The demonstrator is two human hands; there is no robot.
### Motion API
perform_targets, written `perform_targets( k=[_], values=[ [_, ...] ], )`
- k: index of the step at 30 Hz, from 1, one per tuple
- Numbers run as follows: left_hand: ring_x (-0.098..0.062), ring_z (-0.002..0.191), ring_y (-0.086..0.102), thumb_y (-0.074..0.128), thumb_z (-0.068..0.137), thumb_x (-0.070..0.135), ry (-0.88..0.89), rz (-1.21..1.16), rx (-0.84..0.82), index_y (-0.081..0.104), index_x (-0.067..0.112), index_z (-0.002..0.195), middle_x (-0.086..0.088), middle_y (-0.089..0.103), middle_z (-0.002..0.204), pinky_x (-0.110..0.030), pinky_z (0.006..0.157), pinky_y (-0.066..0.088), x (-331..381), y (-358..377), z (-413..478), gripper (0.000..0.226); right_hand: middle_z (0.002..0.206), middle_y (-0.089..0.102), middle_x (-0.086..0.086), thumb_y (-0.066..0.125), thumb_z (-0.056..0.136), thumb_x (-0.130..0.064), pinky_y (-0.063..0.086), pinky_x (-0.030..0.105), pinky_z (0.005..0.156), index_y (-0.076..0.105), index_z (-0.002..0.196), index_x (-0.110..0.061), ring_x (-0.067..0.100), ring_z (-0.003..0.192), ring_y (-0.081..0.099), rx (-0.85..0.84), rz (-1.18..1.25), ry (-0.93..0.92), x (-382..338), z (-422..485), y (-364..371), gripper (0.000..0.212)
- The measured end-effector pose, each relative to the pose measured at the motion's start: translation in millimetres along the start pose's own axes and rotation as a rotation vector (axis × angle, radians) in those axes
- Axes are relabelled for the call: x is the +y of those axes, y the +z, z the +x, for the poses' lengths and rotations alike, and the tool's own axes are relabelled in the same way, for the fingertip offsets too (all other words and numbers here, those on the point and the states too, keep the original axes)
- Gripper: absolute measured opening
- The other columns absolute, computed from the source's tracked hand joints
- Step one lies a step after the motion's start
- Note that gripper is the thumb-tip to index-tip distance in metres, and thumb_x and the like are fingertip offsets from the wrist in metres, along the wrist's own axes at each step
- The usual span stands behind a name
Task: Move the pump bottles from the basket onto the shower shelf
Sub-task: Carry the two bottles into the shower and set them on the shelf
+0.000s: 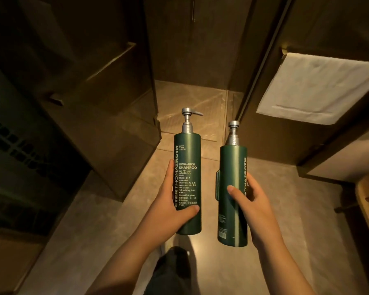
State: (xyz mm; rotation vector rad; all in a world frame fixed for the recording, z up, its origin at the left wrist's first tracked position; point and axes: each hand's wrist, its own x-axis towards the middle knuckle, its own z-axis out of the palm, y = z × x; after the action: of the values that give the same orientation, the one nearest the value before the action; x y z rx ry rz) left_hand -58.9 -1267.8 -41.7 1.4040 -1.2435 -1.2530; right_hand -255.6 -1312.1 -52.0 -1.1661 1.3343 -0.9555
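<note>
We see two dark green pump bottles held upright in the air, side by side but apart, above a tiled floor (200, 99). The left hand (170, 203) grips the shampoo bottle (188, 150) low on its body. The thumb lies across the bottom of the printed label and the fingers wrap round the back, out of sight. Its silver pump spout points right. The right hand (256, 201) holds the second bottle (232, 167) around its middle, with the thumb on the front and the fingers curled round the right side. This bottle sits slightly lower, and we cannot tell which way its spout points. A white towel (320, 88) hangs to the right. A dark trouser leg (170, 271) shows below the bottles.
</note>
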Motion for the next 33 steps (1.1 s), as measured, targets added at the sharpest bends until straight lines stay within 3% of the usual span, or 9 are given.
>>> perform_targets(
  k=[6, 8, 10, 14, 16, 22, 25, 33],
  values=[
    [0.009, 0.114, 0.049, 0.072, 0.071, 0.023, 0.001, -0.034, 0.014, -0.004, 0.067, 0.133, 0.029, 0.041, 0.134, -0.012, 0.084, 0.042, 6.8, -54.4, 106.9, 0.108, 0.1, 0.068, -0.022, 0.069, 0.081, -0.031, 0.053, 0.017, 0.061, 0.049, 0.119, -0.057, -0.001, 0.086, 0.066, 0.0, 0.011, -0.022, -28.3, 103.0, 37.5, 0.05],
    [0.006, 0.115, 0.049, 0.072, 0.069, 0.026, 0.023, -0.021, 0.008, -0.003, 0.069, 0.132, 0.027, 0.042, 0.135, -0.021, 0.09, 0.041, 12.2, -70.5, 139.3, 0.107, 0.097, 0.068, -0.025, 0.069, 0.081, -0.031, 0.052, 0.015, 0.059, 0.05, 0.113, -0.061, -0.001, 0.085, 0.066, -0.003, 0.016, -0.036, -43.4, 134.2, 50.1, 0.048],
    [0.003, 0.115, 0.05, 0.072, 0.068, 0.026, 0.03, -0.011, -0.013, -0.002, 0.071, 0.13, 0.025, 0.045, 0.133, -0.027, 0.093, 0.041, 16.1, -82.5, 169.3, 0.106, 0.095, 0.067, -0.029, 0.069, 0.081, -0.031, 0.052, 0.013, 0.058, 0.051, 0.107, -0.064, -0.002, 0.085, 0.066, 0.005, 0.039, -0.042, -52.6, 161.2, 59.5, 0.045],
    [0.002, 0.114, 0.052, 0.073, 0.065, 0.028, 0.033, -0.004, -0.066, 0.002, 0.072, 0.129, 0.032, 0.05, 0.125, -0.029, 0.09, 0.043, 21.8, -97.9, 219.2, 0.106, 0.096, 0.067, -0.029, 0.069, 0.081, -0.032, 0.052, 0.013, 0.06, 0.048, 0.118, -0.056, -0.002, 0.087, 0.066, 0.032, 0.076, -0.031, -62.9, 204.4, 70.4, 0.049],
    [0.001, 0.113, 0.053, 0.074, 0.063, 0.027, 0.031, -0.007, -0.07, 0.004, 0.072, 0.129, 0.034, 0.051, 0.123, -0.031, 0.091, 0.044, 22.2, -103.2, 243.2, 0.106, 0.095, 0.067, -0.03, 0.069, 0.081, -0.031, 0.051, 0.013, 0.06, 0.049, 0.115, -0.057, -0.002, 0.086, 0.066, 0.031, 0.07, -0.026, -67.4, 226.3, 72.4, 0.047],
    [0.005, 0.108, 0.055, 0.071, 0.068, 0.011, 0.057, -0.017, -0.042, 0.012, 0.078, 0.121, 0.041, 0.05, 0.117, -0.008, 0.078, 0.045, 28.4, -105.9, 319.5, 0.104, 0.097, 0.065, -0.027, 0.069, 0.08, -0.033, 0.051, 0.011, 0.059, 0.046, 0.109, -0.061, -0.005, 0.085, 0.065, 0.015, 0.045, 0.003, -77.9, 306.7, 68.2, 0.047],
    [0.005, 0.105, 0.056, 0.07, 0.068, 0.007, 0.052, -0.006, -0.002, 0.018, 0.079, 0.117, 0.04, 0.053, 0.111, -0.007, 0.076, 0.045, 36.0, -102.7, 362.8, 0.102, 0.093, 0.066, -0.031, 0.068, 0.082, -0.029, 0.05, 0.01, 0.06, 0.049, 0.107, -0.059, -0.005, 0.086, 0.064, -0.025, 0.037, -0.023, -87.2, 356.9, 62.2, 0.044],
    [0.014, 0.102, 0.051, 0.072, 0.073, 0.013, 0.032, 0.062, -0.008, 0.001, 0.078, 0.12, 0.047, 0.047, 0.109, -0.005, 0.07, 0.045, 83.6, -67.7, 509.0, 0.107, 0.097, 0.065, -0.033, 0.068, 0.082, -0.029, 0.051, 0.011, 0.063, 0.049, 0.106, -0.064, -0.003, 0.088, 0.065, -0.082, 0.055, -0.082, -127.2, 506.4, 21.7, 0.046]
  ],
)
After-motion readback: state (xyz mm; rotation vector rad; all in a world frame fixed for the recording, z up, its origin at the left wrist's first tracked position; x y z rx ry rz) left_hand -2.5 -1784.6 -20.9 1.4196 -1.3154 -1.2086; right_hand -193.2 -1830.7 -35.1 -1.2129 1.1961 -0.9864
